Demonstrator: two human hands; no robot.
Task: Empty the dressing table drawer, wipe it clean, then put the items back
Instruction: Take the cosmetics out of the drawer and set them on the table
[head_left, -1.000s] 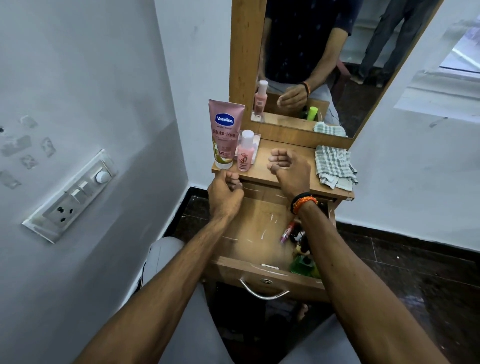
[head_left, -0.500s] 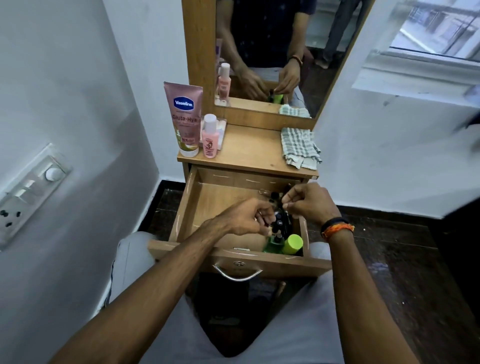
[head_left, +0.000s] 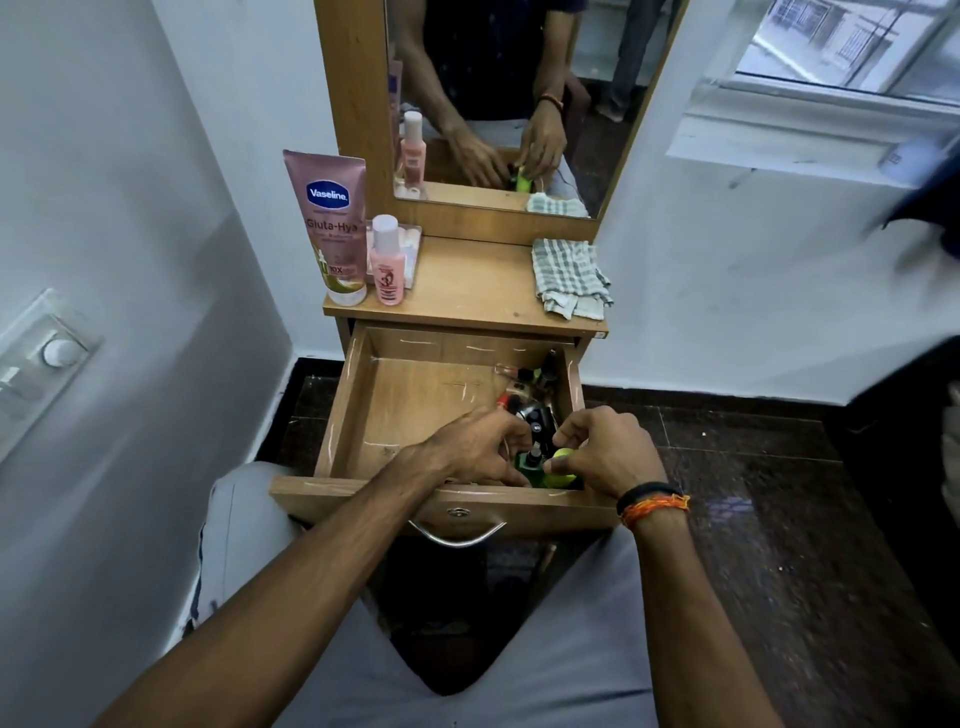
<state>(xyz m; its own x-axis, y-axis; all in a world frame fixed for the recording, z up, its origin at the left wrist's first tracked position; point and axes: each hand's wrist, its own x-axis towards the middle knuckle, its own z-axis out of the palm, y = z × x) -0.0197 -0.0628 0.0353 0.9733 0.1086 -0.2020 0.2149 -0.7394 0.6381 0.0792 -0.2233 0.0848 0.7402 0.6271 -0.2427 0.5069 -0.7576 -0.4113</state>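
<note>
**A:** White walls, dark tiled floor, small wooden dresser (head_left: 467, 291) with a mirror (head_left: 498, 98) jammed in the corner. What's on top?

**B:** Pink Vaseline tube (head_left: 332, 223) standing at the left, a small pink bottle (head_left: 387, 265) just beside it, and a checked cloth (head_left: 569, 278) bunched up at the right edge.

**A:** And the drawer (head_left: 415, 405)?

**B:** Pulled right out over the person's lap. Left part of the floor is bare wood with pale scratches; all the items (head_left: 530, 395) are heaped along the right side, small dark bottles and tubes, too jumbled to name.

**A:** Hands?

**B:** Both are down in the front right corner. Left hand (head_left: 478, 447) has its fingers curled in among the clutter beside a dark green bottle (head_left: 530, 465); can't tell if it actually grips anything. Right hand (head_left: 608, 447), with an orange and black wristband (head_left: 652, 501), is curled over a lime-green cap (head_left: 563, 460), fingers touching it. Mirror shows both hands from the far side.
</note>
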